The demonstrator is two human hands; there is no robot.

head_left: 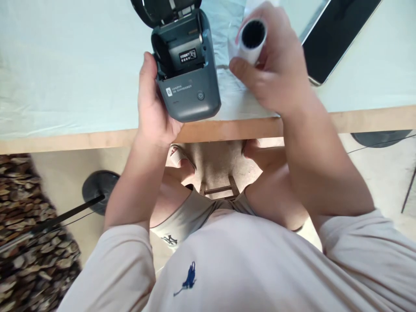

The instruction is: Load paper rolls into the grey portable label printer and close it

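Observation:
A dark grey label printer (191,97) rests in my left hand (154,102), thumb along its left side and fingers hidden beneath it. Its lid (162,11) stands raised, and the paper bay shows a small black-and-white sticker with no roll inside. To the right of the printer, my right hand (276,60) grips a white paper roll (250,54), its dark hollow core facing me. Thumb and fingers wrap round the roll, which is apart from the printer. Clear film or wrapping seems to lie behind the roll, but blur hides its exact form.
A phone-like device (338,39) with a black screen lies on the table at the upper right. The table has a pale blue cover (81,65) and a wooden front edge (227,130). Round black stand bases (100,186) are on the floor, with stacked firewood (35,242) at left.

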